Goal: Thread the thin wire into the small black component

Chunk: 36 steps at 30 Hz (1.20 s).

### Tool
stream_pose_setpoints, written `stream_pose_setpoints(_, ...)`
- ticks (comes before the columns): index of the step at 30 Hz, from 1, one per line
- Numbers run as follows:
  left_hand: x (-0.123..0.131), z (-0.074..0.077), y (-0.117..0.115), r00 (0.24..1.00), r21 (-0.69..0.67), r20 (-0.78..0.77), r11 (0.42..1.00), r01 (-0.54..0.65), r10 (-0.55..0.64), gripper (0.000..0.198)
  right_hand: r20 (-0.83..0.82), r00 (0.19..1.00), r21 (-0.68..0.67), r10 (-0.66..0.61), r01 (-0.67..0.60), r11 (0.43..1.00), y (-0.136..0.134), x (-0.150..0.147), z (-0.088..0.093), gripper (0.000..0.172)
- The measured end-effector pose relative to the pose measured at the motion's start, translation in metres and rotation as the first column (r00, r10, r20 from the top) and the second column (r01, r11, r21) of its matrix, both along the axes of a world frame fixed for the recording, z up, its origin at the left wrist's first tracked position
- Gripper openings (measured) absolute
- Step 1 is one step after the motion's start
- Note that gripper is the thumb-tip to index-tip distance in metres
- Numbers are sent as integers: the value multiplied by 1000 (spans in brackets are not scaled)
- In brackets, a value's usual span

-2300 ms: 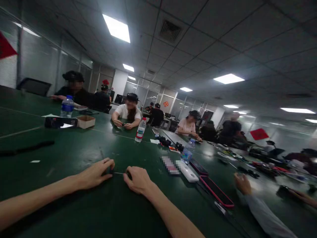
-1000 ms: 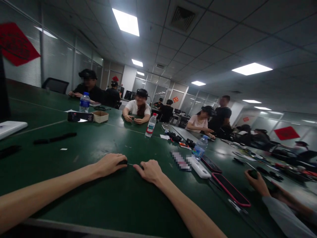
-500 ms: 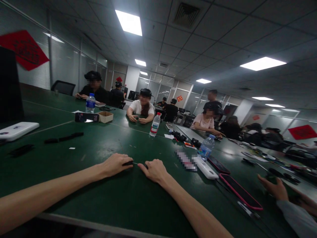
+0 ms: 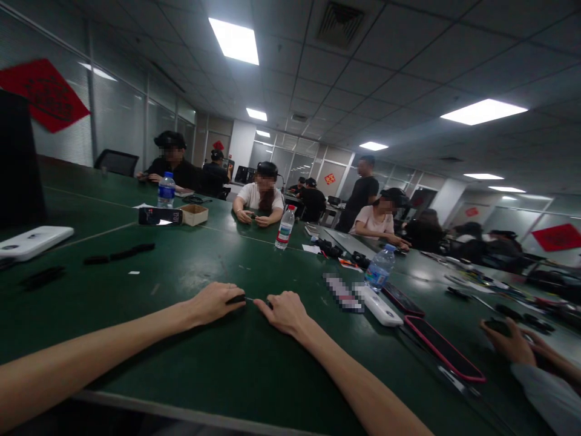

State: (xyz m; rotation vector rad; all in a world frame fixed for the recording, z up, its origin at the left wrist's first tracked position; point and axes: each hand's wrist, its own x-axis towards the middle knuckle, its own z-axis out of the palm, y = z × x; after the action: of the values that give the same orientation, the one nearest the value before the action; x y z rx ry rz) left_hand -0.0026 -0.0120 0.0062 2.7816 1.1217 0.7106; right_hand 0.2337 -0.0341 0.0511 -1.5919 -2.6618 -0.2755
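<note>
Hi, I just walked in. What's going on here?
The person's left hand and right hand pinch the dark ends of a thin wire on a green table. Nearby lie a white oblong device and a phone in a pink case. Another person's hand at right grips something dark, and others sit farther along the table.

Bright square lights (image 4: pixel 233 41) shine from the white ceiling (image 4: pixel 318 79). A red paper diamond (image 4: pixel 44 95) hangs on the glass wall (image 4: pixel 120 115), and a black chair (image 4: pixel 117 163) stands behind the long green table (image 4: pixel 113 290).
</note>
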Motion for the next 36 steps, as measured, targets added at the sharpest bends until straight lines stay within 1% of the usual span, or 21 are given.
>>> stream_pose_setpoints(3,1,2,-1,1000,-11,11,1000,11,-11,33,-15,1000,-7,8,-8,1000,0,0,1,77)
stream_pose_setpoints(6,1,0,2,1000,-35,21,999,24,-23,34,-29,999,-3,31,-31,999,0,-2,-1,76)
stream_pose_setpoints(10,2,-4,6,999,-49,44,999,-4,6,33,-21,997,4,68,-68,998,0,-6,-3,74)
stream_pose_setpoints(15,1,3,0,995,-81,97,997,-14,22,31,-28,999,3,27,-27,1000,2,-2,-1,75)
stream_pose_setpoints(20,1,11,-9,992,-107,122,994,-11,24,34,-20,1000,19,10,-9,1000,2,2,0,76)
stream_pose_setpoints(30,1,13,-13,986,-189,161,982,-14,45,34,-24,1000,37,2,-1,999,-4,-1,-1,73)
stream_pose_setpoints(36,0,13,-14,989,-222,138,975,-26,58,35,-64,997,58,-45,49,997,-2,-3,-5,73)
